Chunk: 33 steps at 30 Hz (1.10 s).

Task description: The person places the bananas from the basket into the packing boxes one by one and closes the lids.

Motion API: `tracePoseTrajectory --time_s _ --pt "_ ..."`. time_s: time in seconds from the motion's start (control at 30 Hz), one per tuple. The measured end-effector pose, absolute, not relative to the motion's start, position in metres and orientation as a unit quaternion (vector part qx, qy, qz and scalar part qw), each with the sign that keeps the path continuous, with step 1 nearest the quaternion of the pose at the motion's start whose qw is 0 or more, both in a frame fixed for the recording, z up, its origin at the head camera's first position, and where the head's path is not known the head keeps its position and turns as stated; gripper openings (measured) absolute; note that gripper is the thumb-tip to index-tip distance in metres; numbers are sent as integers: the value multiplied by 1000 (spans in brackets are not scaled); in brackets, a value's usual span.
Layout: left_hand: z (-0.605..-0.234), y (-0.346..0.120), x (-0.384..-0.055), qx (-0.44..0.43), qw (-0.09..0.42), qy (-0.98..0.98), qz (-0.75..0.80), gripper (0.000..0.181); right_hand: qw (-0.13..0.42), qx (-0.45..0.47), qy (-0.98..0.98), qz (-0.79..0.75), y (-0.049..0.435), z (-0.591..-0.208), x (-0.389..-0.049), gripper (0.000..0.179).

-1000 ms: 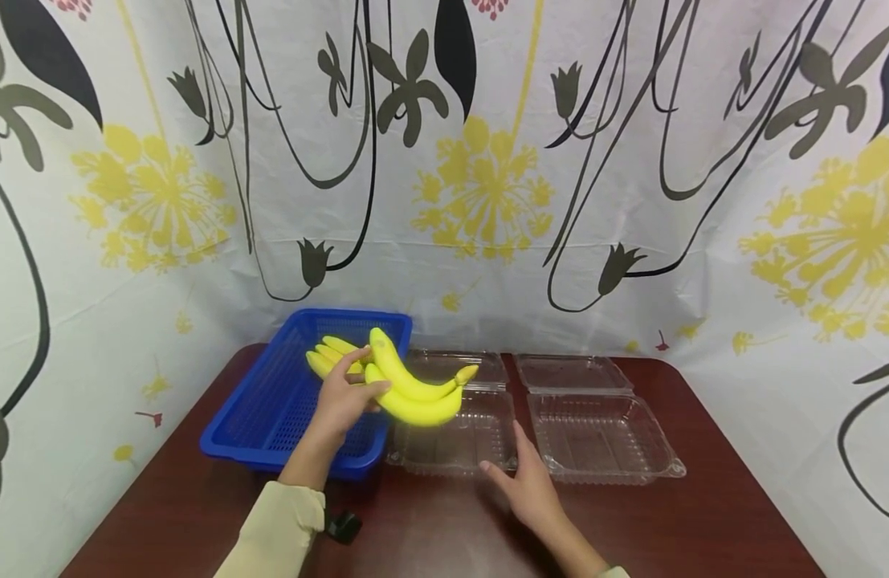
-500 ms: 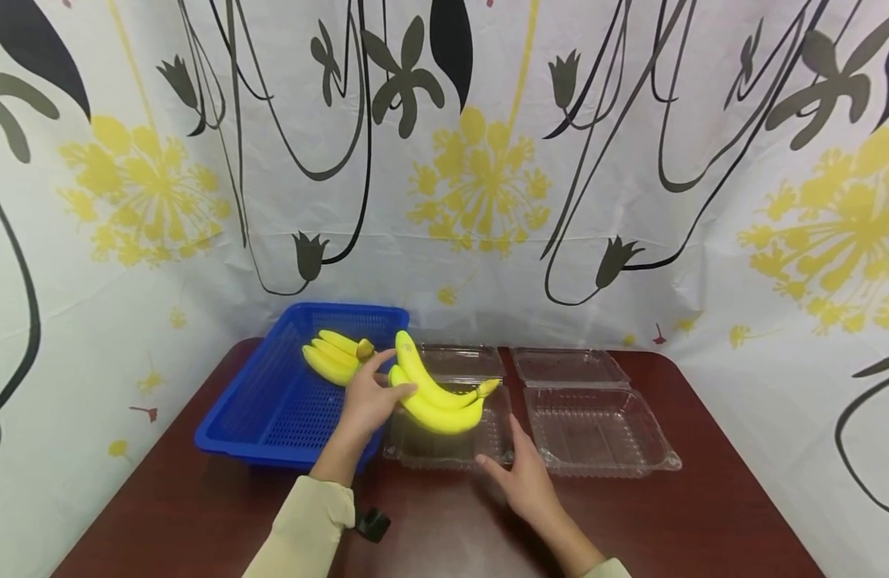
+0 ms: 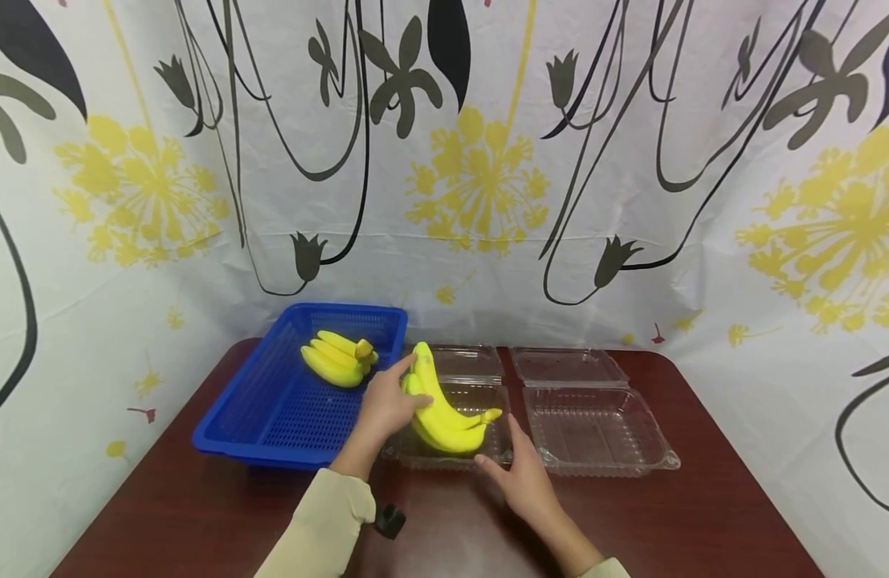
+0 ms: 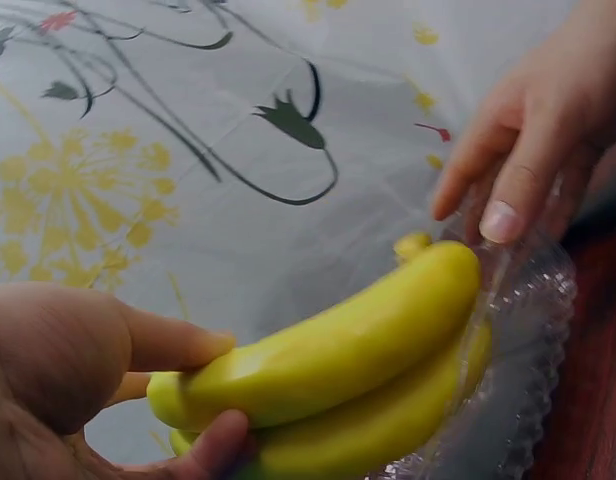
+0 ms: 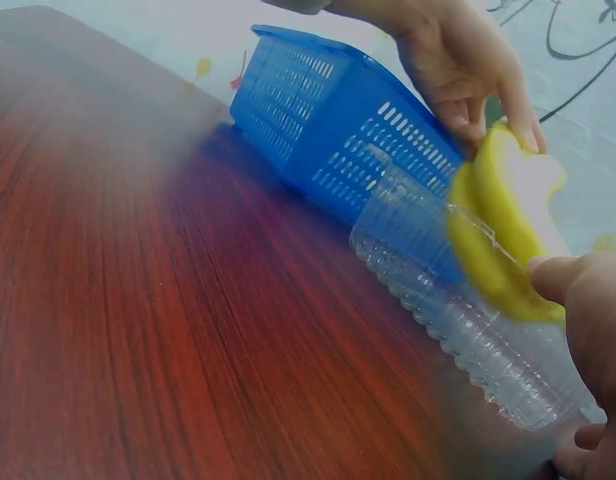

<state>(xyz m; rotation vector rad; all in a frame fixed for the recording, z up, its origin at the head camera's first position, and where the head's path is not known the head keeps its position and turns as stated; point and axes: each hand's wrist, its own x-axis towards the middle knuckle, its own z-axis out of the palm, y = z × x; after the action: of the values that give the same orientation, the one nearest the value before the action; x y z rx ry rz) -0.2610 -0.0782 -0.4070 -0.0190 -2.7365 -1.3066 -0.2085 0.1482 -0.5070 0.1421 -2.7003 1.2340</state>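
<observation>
Yellow bananas (image 3: 451, 421) over clear container (image 3: 480, 393); probably light, smooth, best gripped midway; left hand (image 3: 386, 404), fingers clamped on ten-o'clock end; right hand (image 3: 527, 480), thumb, index apart, at container's four o'clock

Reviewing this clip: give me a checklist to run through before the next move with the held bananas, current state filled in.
1. Bananas gripped: ok; the left hand pinches the held bunch near one end.
2. Lid out of the way: ok; the left container's lid lies folded back.
3. Bunch fully inside the left container: not ok; its pinched end sticks up above the rim.
4. Container held steady: cannot tell; the right hand is at its right side, but firm contact isn't clear.
5. Right container open: ok; nothing shows inside.
</observation>
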Motion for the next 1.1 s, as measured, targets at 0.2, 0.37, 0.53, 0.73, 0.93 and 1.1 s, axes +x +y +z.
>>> tracePoseTrajectory --time_s 0.2,0.37,0.53,0.73,0.93,1.1 --pt "-413 -71 -262 -28 55 -930 -363 69 91 57 -903 416 148 -510 -208 93" --pt "-415 -66 -262 -28 51 -943 -329 64 94 60 -904 413 147 -511 -208 93" --pt "-415 -62 -263 -17 34 -958 -285 63 93 56 -905 411 148 -509 -208 93" --pt "-415 -60 -259 -20 31 -970 -242 63 94 57 -907 407 148 -509 -208 93" --pt "-415 -61 -255 -18 33 -973 -227 61 94 55 -906 408 149 -509 -209 93" --pt "-417 -59 -252 -4 13 -979 -205 54 88 52 -907 408 149 -509 -210 94"
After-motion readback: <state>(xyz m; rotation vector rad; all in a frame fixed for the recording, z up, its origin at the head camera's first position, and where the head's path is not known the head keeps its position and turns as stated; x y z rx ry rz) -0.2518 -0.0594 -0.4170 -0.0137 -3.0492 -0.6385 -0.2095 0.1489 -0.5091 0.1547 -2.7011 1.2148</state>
